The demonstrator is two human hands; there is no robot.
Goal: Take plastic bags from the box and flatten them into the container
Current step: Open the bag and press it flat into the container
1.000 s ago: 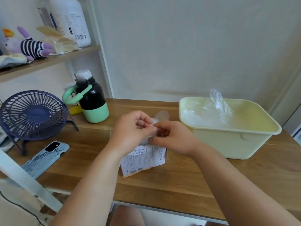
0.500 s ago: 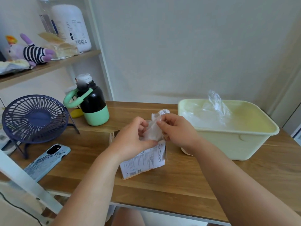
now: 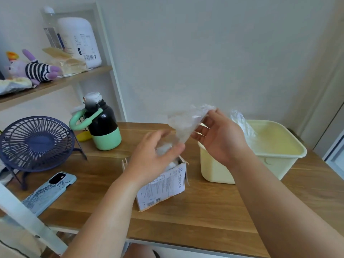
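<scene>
Pinching the top corner of a plastic bag [image 3: 186, 121], the right hand [image 3: 221, 138] holds it above the box [image 3: 163, 187]. The blurred left hand [image 3: 154, 155] nips the bag's lower tip. A strip of bare table [image 3: 193, 175] separates box and container [image 3: 301, 153], whose near-left corner the right hand hides.

Soft, even daylight, with only faint shadows on the brown wooden worktop [image 3: 204, 211]. Motion blur smears the left hand [image 3: 154, 155] and crumpled clear plastic bag [image 3: 186, 121]; frame edges bow.
</scene>
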